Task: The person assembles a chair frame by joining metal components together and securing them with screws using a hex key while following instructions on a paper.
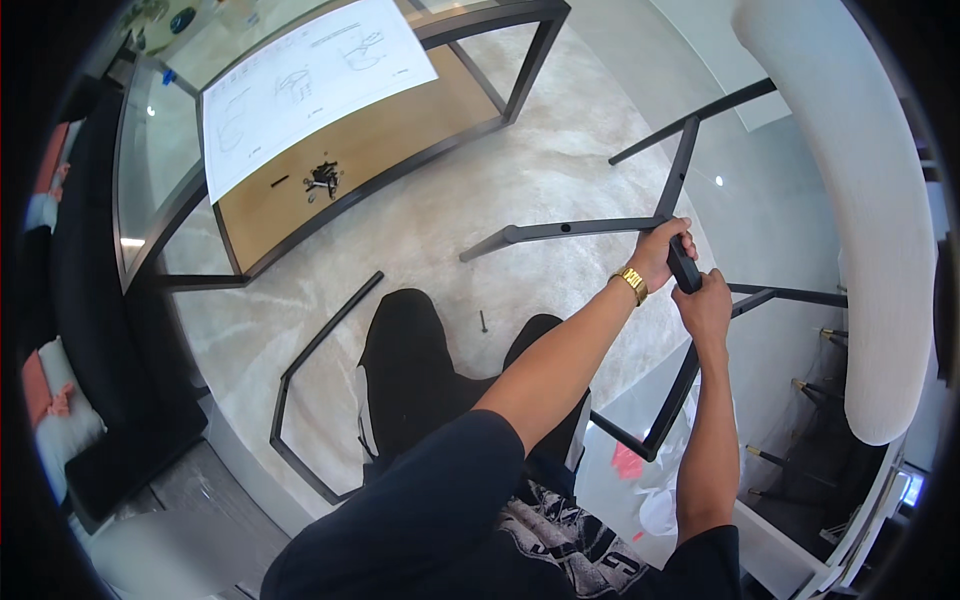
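Well to the right of the table (400,130), the black frame (620,226) is held by both hands, and a twist could be provoked here: the grip is concentrated near one joint, while long bars are given no visible support. If they swing, the white padded piece (850,200), farther right of the table, might be scuffed. Trouble could also be caused by the loose bolt (483,322), seen on the rug (430,215) on the table's near side: it might be knelt on or lost. Now to the fingers! The joint is enclosed by those of the left hand (656,258), tightly wrapped; just beside, the short bar's (684,270) lower end seems clamped by the right hand's (705,305) fingers, partly hidden.
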Demonstrator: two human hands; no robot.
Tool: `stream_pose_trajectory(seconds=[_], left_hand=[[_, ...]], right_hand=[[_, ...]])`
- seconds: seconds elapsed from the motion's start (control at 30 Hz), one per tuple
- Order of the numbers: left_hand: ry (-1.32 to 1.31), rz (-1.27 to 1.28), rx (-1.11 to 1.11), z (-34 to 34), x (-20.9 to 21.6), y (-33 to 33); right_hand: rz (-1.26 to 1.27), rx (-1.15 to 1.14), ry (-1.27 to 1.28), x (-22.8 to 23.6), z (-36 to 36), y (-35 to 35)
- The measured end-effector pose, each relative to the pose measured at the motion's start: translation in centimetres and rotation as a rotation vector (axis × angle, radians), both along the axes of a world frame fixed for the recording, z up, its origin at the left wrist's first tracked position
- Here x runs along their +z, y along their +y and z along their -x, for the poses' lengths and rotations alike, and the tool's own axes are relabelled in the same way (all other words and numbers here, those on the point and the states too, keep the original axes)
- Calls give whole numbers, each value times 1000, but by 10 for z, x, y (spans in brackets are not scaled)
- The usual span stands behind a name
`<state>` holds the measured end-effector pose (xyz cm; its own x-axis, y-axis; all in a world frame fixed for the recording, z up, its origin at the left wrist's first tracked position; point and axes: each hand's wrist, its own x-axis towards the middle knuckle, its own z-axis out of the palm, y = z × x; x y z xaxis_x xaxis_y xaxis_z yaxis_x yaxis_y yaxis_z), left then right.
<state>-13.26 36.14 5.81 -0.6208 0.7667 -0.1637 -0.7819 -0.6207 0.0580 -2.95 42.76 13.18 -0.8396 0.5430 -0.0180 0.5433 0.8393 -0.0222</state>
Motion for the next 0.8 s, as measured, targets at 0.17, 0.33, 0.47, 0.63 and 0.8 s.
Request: stream_pose_trajectory(seconds=[0.17,0.33,0.47,0.63,0.8], left_hand=[[95,171,-21,-2,-2,-20],[502,373,-362,-46,-38,-137],[717,590,-638,-47,-65,-284],[463,1200,-82,-5,-118,-444],[431,1784,489,46,-208,-526]], right_hand=[[-7,23,-2,-3,5,2],[-81,118,39,-14,-1,19],[-87,143,27,-24,-15,38],[-5,113,46,-19,-11,26],[-35,100,40,-23,-8,33]])
